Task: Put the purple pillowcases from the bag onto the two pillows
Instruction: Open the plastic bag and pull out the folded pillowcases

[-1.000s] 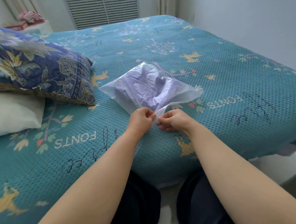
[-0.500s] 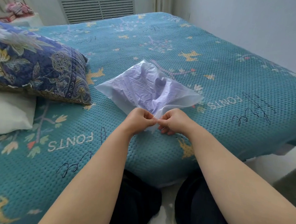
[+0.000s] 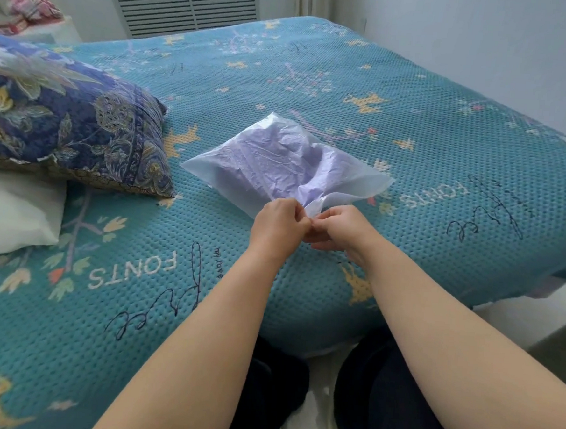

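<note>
A translucent, frosted plastic bag lay flat on the teal, knobbly-woven bedspread, a little toward the near edge of the bed and roughly mid-width. Its film was wrinkled and slack, and its near corner was gathered up into a small peak. Through the plastic showed crumpled pale purple fabric, the pillowcases, bunched loosely and filling most of the bag; how many lay inside could not be told.

Both hands met at that raised near corner. The left hand was clenched with thumb and fingertips pinched on the bag's edge, and the right hand pinched the same edge just beside it, a small white flap of film standing up between them. The knuckles of the two hands were touching or nearly so. Each grip was closed on the plastic, not on the fabric within.

To the left, well apart from the bag, a dark blue pillow with a floral paisley print rested on top of a plain white pillow, both on the bedspread. The bedspread carried yellow bird shapes, flower sprigs and the white word "FONTS".
</note>
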The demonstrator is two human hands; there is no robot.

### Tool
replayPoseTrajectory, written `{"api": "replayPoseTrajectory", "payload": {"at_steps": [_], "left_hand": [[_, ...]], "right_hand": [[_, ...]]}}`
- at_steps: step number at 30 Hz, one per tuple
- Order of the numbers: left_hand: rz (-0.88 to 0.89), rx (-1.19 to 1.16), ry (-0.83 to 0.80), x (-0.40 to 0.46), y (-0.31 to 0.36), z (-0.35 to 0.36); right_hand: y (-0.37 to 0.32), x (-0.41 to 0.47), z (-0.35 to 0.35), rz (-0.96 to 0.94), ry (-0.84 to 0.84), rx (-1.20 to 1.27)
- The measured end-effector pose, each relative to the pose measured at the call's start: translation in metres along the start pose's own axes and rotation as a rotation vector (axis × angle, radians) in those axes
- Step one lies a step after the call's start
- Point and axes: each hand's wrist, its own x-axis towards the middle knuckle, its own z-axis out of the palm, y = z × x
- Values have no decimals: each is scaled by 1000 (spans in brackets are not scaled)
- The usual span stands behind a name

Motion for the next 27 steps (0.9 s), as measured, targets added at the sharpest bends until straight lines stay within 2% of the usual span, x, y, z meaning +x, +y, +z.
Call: {"api": "replayPoseTrajectory", "payload": {"at_steps": [3,6,9,13,16,19,22,25,27], "left_hand": [[-121,-29,54,9,-9,-6],[-154,-155,-18,12,-17,-9],[-84,-233,-59,7,-13,-7],[57,-81,-117,2,-7,-2],[106,6,-104,-2,-3,-3],[201,63,0,-3,0,-2],[191,46,178,0,6,-3],[16,-336,559,1,10,-14],[-50,-527,668,0,11,-20]], "right_hand": [[1,-5,2,36,-74,70],[1,-9,2,75,-58,41],[0,-8,3,99,28,-80],[-4,0,1,0,145,4],[-1,6,-5,-44,196,-74],[2,4,-7,-85,172,-130],[4,9,-16,0,172,-209],[6,16,-30,137,279,-322],[7,13,-37,136,344,-413]]}}
